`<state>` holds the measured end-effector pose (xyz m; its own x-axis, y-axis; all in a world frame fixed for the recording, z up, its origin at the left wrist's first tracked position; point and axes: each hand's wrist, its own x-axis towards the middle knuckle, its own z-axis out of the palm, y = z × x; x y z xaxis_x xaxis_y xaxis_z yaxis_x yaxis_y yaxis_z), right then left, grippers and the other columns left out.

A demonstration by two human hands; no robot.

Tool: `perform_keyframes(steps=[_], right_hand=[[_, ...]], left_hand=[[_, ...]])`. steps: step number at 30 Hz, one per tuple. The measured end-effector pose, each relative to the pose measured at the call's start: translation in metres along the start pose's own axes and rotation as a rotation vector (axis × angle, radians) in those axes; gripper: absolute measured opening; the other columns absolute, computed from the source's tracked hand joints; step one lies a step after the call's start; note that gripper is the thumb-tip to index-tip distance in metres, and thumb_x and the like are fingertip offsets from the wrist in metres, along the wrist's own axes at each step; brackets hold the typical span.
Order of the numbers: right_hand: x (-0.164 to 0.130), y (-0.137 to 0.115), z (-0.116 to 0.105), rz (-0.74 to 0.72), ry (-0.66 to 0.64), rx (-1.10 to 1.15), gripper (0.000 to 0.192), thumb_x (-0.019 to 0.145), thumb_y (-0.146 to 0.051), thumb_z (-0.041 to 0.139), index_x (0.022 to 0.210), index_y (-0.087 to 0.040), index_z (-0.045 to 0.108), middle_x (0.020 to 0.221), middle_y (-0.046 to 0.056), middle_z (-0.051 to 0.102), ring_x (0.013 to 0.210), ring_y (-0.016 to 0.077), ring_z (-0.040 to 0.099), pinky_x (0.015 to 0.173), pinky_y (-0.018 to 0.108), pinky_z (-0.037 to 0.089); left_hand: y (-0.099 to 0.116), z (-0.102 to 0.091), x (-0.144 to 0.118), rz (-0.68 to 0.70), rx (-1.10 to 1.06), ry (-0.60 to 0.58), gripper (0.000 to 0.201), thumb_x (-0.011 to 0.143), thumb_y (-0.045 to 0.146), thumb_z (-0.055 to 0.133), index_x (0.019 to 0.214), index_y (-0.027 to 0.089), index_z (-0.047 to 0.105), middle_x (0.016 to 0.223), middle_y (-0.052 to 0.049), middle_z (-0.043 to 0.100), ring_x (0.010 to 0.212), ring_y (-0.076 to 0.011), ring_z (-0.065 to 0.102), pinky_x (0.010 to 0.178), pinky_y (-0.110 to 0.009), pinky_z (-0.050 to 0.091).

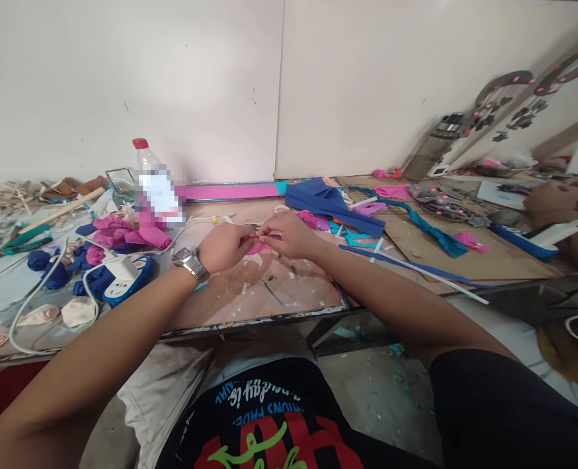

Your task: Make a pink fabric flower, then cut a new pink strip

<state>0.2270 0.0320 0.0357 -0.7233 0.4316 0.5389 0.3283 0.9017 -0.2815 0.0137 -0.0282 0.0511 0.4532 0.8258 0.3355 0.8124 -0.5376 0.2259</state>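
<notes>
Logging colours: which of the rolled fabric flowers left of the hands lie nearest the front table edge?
The cream flowers, beside the white cable; pink and blue ones lie farther back.

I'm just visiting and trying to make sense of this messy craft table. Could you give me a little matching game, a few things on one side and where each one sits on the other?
Things:
1. pink fabric piece
2. plastic bottle
3. wristwatch
4. blue fabric

Places:
A. on the left wrist
B. lying on the table beyond the right hand
C. pinched between both hands, the left hand included
D. standing near the wall, red cap on top

Pairs: 1-C, 2-D, 3-A, 4-B
</notes>
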Motion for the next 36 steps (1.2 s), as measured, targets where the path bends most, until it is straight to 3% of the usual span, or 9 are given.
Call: perform_keyframes(steps=[9,21,29,36], right_hand=[[0.002,-0.0073,-0.0031,0.035,-0.079,-0.018,0.016,0.093,-0.025,0.053,0.082,-0.018,0.062,0.078,0.004,0.066,0.077,0.0195,0.057,0.082,0.033,0.037],[0.0004,-0.0002,-0.0006,0.016,-0.109,0.014,0.019,0.095,-0.027,0.053,0.083,-0.017,0.064,0.08,0.004,0.069,0.076,0.0184,0.057,0.074,0.03,0.037],[0.0024,-0.0053,-0.0051,0.058,-0.103,0.022,0.02,0.095,-0.029,0.052,0.086,-0.016,0.064,0.079,0.005,0.068,0.076,0.019,0.057,0.075,0.031,0.037],[0.0023,-0.0049,-0.0079,0.038,-0.131,0.017,0.017,0.094,-0.027,0.052,0.083,-0.017,0.062,0.079,0.005,0.067,0.077,0.0193,0.057,0.075,0.031,0.038]], left_hand=[[-0.0021,0.0007,0.001,0.063,0.136,-0.039,0.036,0.103,0.04,0.041,0.101,0.02,0.071,0.089,-0.007,0.077,0.081,-0.0235,0.069,0.071,-0.031,0.04],[-0.0066,0.0025,0.0032,0.061,0.116,-0.087,0.038,0.102,0.042,0.04,0.101,0.02,0.072,0.092,-0.009,0.076,0.08,-0.0244,0.067,0.07,-0.031,0.038],[-0.0052,0.0005,0.0022,-0.009,0.017,-0.084,0.033,0.095,0.037,0.045,0.076,0.019,0.065,0.065,-0.003,0.061,0.06,-0.0174,0.051,0.06,-0.03,0.025],[-0.0031,-0.0048,0.0021,-0.074,-0.234,-0.162,0.031,0.089,0.035,0.047,0.065,0.018,0.057,0.056,0.002,0.048,0.056,-0.0134,0.04,0.058,-0.029,0.026]])
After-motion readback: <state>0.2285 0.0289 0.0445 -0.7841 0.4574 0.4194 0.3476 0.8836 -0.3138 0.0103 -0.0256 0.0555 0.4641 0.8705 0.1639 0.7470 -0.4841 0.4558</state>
